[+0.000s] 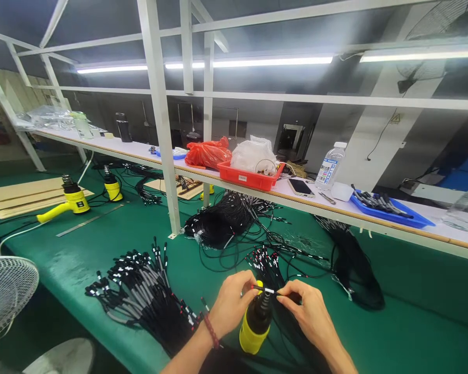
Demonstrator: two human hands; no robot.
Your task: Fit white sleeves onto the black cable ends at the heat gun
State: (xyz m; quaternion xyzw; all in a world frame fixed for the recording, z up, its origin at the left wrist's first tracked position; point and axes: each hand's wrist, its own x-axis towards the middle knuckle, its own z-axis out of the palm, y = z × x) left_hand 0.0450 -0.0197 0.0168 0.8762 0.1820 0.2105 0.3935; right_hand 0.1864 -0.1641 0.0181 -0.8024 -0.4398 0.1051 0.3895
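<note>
My left hand [234, 301] pinches one end of a thin black cable [260, 287] between thumb and finger. Its other side is pinched by my right hand [306, 306], so the piece stretches level between them. A white sleeve [269, 291] shows on the cable in the gap. Just beneath it, a yellow and black heat gun [253, 327] stands with its nozzle pointing up. Left of my wrist lies a fanned bundle of black cables [140, 291] with grey and white sections. Another cable bundle [265, 262] with white and red tips lies behind my hands.
A big coil of black cables [218, 223] lies under the shelf [312, 202]. On the shelf stand a red tray [245, 176], a bottle [329, 166], a phone [300, 187] and a blue tray [409, 221]. Another heat gun [76, 200] and a fan [8, 296] are left.
</note>
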